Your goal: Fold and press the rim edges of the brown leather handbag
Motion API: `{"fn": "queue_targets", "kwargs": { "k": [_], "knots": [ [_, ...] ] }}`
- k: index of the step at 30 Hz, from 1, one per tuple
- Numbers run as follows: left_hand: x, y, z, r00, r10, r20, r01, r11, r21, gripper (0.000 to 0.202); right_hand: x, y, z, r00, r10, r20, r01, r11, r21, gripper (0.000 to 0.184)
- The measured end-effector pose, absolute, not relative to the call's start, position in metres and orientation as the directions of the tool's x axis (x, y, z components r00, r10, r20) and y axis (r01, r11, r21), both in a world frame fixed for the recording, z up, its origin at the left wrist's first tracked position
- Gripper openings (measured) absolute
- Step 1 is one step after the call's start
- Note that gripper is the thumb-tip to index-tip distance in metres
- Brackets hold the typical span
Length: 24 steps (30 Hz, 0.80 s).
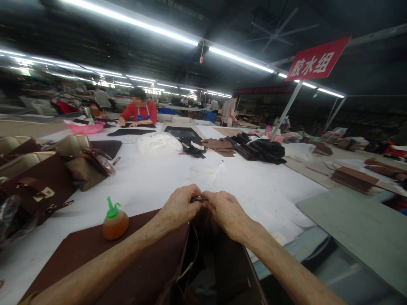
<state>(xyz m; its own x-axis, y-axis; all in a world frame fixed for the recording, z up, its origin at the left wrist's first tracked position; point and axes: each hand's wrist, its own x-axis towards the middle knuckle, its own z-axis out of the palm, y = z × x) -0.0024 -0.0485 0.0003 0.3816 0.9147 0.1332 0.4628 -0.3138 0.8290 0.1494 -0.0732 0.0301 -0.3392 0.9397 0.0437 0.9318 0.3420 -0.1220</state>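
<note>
A dark brown leather bag (219,254) stands at the table's near edge, its inside partly visible from above. At its far end my left hand (182,204) and my right hand (227,212) meet, thumbs and fingers pinching the bag's upper edge between them. The small dark piece at the fingertips is too blurred to make out. To the left, under my left forearm, lies a flat brown leather panel (143,262). On that panel sits a squat bottle (115,223) of amber liquid with a green spout.
Finished-looking brown bags (41,178) crowd the left side. Across the white-covered table (152,182) lie a white plastic bundle (159,144), black leather pieces (259,147) and a pink basin (85,127). A person in red (140,112) works opposite. A grey-green board (356,224) is at right.
</note>
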Motion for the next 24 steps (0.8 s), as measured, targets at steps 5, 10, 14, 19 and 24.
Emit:
{"fn": "queue_targets", "kwargs": {
  "k": [5,10,14,19,24],
  "knots": [
    [-0.026,-0.108,-0.014,0.245,0.955,0.170,0.543,-0.280,0.792,0.068,0.150,-0.071,0.021,-0.330,0.939,0.102,0.937,0.338,-0.085,0.032],
    [-0.038,-0.154,-0.045,0.311,0.934,0.175,0.574,-0.331,0.749,0.066,0.148,-0.067,0.017,-0.368,0.923,0.110,0.928,0.373,-0.022,0.026],
    [-0.048,-0.141,-0.040,0.281,0.958,0.051,0.656,-0.231,0.718,0.052,0.151,-0.071,0.022,-0.375,0.921,0.110,0.926,0.378,-0.007,0.022],
    [-0.067,-0.099,-0.029,0.321,0.946,0.035,0.602,-0.233,0.764,0.028,0.164,-0.079,0.026,-0.341,0.933,0.116,0.939,0.344,-0.010,0.022],
    [-0.075,-0.078,-0.026,0.452,0.892,0.029,0.478,-0.270,0.836,0.018,0.179,-0.082,0.026,-0.326,0.940,0.100,0.939,0.334,-0.081,0.025]
  ]
}}
